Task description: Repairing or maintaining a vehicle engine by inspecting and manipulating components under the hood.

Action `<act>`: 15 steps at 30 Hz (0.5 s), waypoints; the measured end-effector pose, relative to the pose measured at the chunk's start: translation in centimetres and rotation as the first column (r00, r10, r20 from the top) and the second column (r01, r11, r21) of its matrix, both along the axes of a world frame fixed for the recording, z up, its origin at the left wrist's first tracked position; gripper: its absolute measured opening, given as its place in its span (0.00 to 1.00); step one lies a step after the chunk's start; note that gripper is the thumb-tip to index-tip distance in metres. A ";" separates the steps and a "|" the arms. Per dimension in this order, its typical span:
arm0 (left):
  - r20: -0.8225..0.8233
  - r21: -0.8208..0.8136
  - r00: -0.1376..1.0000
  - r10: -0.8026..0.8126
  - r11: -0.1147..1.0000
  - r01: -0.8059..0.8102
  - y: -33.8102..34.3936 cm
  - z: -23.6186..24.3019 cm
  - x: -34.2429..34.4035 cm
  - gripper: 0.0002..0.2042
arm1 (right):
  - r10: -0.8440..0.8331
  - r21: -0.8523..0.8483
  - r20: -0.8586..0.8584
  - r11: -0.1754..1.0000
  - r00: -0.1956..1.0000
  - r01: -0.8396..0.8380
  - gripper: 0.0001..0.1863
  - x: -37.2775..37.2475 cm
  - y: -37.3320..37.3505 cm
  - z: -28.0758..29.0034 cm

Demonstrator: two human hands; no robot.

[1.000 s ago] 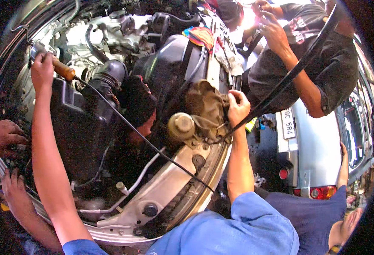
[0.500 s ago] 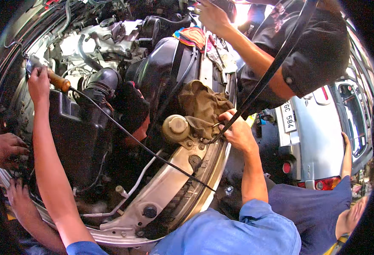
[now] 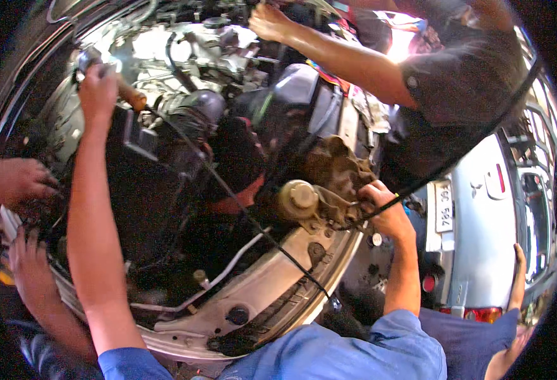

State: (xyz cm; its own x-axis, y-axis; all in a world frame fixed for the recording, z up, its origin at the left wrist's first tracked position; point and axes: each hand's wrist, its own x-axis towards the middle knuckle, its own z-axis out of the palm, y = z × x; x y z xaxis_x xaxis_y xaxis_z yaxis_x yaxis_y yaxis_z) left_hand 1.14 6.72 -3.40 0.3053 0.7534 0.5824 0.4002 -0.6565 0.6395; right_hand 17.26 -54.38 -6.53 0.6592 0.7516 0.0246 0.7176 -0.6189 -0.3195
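Observation:
My left hand [image 3: 98, 95] is closed around a hand-held work lamp [image 3: 130, 96] with an orange-brown handle, held over the left side of the open engine bay. From the handle a black cord [image 3: 228, 187] runs across the bay and over the front panel. My right hand [image 3: 383, 206] rests at the front edge, fingers curled against a crumpled brown cloth [image 3: 335, 168]; what they grip is hidden. Beside the cloth stands a round beige reservoir cap [image 3: 299, 199].
A co-worker's arm [image 3: 348, 60] reaches over the engine [image 3: 164, 47] from the upper right. Another person's hands [image 3: 22, 183] are at the left edge. Behind the front panel [image 3: 253, 288] stands a silver vehicle [image 3: 481, 234], with a person in dark blue near it.
My view has shifted, so the bay sits further right. The co-worker's arm has extended left over the engine. The cord's upper stretch has swung right. My left hand keeps the lamp.

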 end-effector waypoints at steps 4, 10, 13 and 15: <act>0.006 -0.011 0.999 0.046 0.999 -0.046 -1.3 0.5 0.0 0.22 | -0.007 -0.007 0.031 1.000 0.999 0.007 0.12 1.5 0.4 0.5; 0.082 0.060 0.997 0.005 0.998 -0.010 -2.1 0.6 0.1 0.17 | -0.036 0.115 0.194 0.993 0.980 0.014 0.15 4.9 0.6 -2.1; 0.061 0.017 0.998 0.021 1.000 -0.022 -2.0 0.6 0.2 0.17 | -0.052 0.126 0.227 0.992 0.973 0.024 0.19 5.5 0.6 -3.4; 0.072 0.033 0.997 0.018 0.999 -0.020 -2.1 0.6 0.2 0.16 | -0.082 0.149 0.218 0.987 0.973 0.050 0.19 5.4 0.6 -3.7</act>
